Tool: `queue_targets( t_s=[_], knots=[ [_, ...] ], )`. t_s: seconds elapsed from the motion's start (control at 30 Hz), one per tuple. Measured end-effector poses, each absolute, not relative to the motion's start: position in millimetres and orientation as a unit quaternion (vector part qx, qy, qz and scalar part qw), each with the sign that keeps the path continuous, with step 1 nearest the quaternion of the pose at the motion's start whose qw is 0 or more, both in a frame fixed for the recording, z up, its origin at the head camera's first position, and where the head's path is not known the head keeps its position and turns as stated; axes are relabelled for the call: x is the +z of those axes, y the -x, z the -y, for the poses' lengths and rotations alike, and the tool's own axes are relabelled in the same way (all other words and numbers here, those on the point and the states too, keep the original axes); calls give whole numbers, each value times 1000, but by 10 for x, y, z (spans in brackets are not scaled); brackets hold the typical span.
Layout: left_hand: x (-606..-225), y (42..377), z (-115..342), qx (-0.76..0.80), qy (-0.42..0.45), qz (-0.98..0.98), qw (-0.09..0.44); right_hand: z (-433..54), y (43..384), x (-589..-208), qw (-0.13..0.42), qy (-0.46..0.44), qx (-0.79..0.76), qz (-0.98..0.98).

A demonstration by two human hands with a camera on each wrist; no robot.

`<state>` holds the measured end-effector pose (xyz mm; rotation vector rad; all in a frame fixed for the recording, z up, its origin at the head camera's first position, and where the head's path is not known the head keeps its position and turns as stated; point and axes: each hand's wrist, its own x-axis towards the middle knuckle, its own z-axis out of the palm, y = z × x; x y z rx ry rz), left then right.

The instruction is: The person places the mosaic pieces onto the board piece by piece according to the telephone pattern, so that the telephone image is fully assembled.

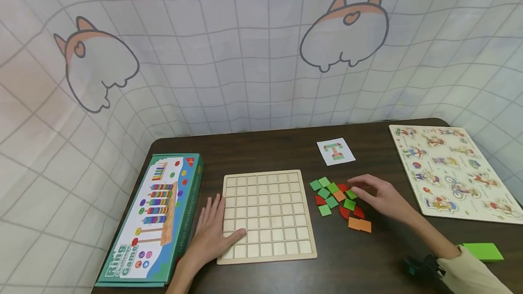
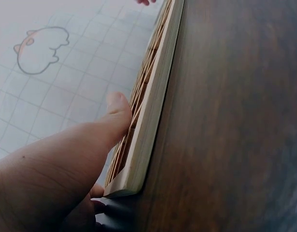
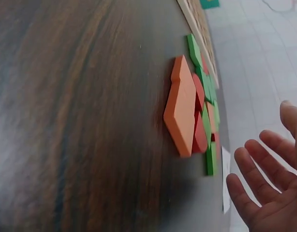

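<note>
A square wooden grid board (image 1: 267, 214) lies on the table in the head view. My left hand (image 1: 210, 235) rests at its left side, fingers extended and the thumb (image 2: 120, 113) lying over the frame onto the board. Right of the board is a loose cluster of flat pieces: green squares (image 1: 324, 210), red rounded pieces (image 1: 344, 212) and orange squares (image 1: 359, 224). My right hand (image 1: 382, 196) hovers at the right edge of this cluster. In the right wrist view its fingers are loosely spread, with nothing held between them.
A white pattern card (image 1: 347, 154) lies behind the pieces. The ring game box (image 1: 143, 221) stands left of my left hand. Far right are a picture puzzle board (image 1: 453, 171) and a bright green block (image 1: 484, 252). A grid-patterned curtain (image 1: 245, 58) hangs behind the table.
</note>
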<state>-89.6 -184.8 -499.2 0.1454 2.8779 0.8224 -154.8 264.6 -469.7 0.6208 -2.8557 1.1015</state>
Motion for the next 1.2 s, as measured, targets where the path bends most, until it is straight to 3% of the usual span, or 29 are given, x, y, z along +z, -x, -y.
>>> queue_targets(
  t_s=[0.57,1.2],
  knots=[
    [-5007,879,1824,280,-43,-957,55,-2328,1673,-4724,42,-294,334,894],
    [-4988,877,1818,276,-37,-959,52,-2133,1763,-4721,29,-300,313,900]
  ],
)
